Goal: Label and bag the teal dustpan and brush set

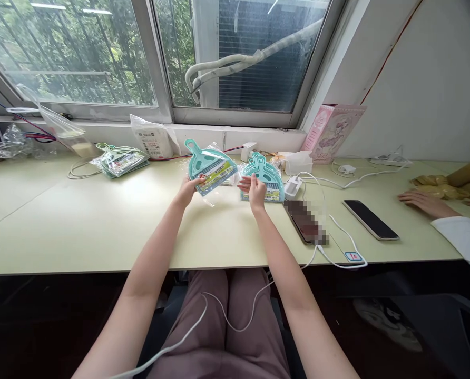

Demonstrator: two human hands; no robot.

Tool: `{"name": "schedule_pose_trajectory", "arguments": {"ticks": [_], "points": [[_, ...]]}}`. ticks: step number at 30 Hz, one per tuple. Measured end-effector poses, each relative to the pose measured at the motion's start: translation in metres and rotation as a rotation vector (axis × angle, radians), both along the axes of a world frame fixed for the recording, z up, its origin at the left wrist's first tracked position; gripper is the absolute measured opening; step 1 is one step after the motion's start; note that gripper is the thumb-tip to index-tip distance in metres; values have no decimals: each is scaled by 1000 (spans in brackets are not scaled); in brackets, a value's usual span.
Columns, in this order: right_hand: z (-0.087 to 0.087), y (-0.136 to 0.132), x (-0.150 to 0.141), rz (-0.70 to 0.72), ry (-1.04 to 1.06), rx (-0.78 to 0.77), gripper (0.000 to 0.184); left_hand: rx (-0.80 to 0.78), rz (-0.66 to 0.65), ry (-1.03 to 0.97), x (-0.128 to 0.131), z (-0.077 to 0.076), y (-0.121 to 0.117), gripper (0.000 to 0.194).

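A teal mini dustpan-and-brush set (210, 166) in a clear plastic bag is held up over the pale green desk (80, 221). My left hand (187, 189) grips its lower left edge. My right hand (254, 188) pinches the bag's right side, fingers closed. Just behind my right hand a stack of the same teal sets (264, 176) lies on the desk. Further left lies another pile of bagged sets (119, 159), greener in colour.
Two phones (306, 221) (370, 219) lie to the right, with white charging cables (338, 252) trailing off the desk edge. Another person's hand (422, 201) rests at far right. Plastic bags (154, 138), a pink box (332, 131) and a window line the back.
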State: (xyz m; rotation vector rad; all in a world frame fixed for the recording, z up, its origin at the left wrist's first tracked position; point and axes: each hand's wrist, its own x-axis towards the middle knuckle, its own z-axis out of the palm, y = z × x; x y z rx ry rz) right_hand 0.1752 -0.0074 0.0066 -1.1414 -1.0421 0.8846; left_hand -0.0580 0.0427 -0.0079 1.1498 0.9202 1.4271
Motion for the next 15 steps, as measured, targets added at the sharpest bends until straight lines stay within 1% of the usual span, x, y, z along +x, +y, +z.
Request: {"name": "schedule_pose_trajectory", "arguments": {"ticks": [2, 3, 5, 6, 8, 10, 12, 15], "points": [[-2, 0, 6, -97, -297, 137, 32, -108, 18, -19, -19, -6, 5, 46], [-4, 1, 8, -124, -454, 182, 34, -169, 8, -21, -28, -10, 7, 42], [-10, 4, 11, -140, -690, 235, 49, -261, -44, -22, -41, -15, 9, 37], [-13, 6, 11, -126, -753, 252, 55, -281, -77, -25, -44, -16, 9, 36], [-18, 9, 10, -71, -796, 291, 62, -286, -128, -22, -47, -16, 7, 35], [-20, 11, 9, -14, -790, 337, 61, -273, -149, 2, -44, -13, 5, 34], [-19, 12, 9, 0, -762, 370, 51, -264, -160, 30, -40, -10, 2, 35], [-15, 11, 10, -34, -703, 399, 35, -282, -176, 37, -36, -8, -1, 36]]}}
